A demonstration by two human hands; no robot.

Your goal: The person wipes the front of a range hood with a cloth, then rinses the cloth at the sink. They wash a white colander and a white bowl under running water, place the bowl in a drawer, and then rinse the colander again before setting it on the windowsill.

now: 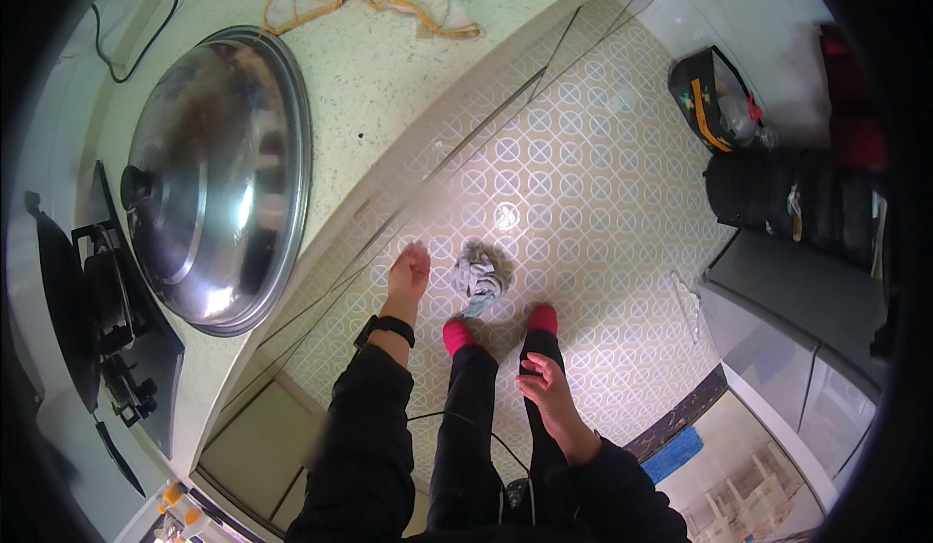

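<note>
My left hand (410,272) hangs above the tiled floor near the counter's edge, a dark band on its wrist. Nothing shows in it, though its fingers are blurred and partly curled. My right hand (543,388), fingers apart and empty, is over my right leg. A crumpled grey cloth or mop head (481,275) lies on the floor just in front of my red shoes (458,336), apart from both hands. On the counter at left stands a large round metal lid (219,186) with a black knob.
The speckled counter (350,98) bears an orange-edged cloth (379,4) at its far side and a gas hob (157,368) at left. Across the patterned floor (598,193) stand a black patterned bag (703,109) and a grey cabinet or appliance (773,288). A blue mat (672,455) lies by a doorway.
</note>
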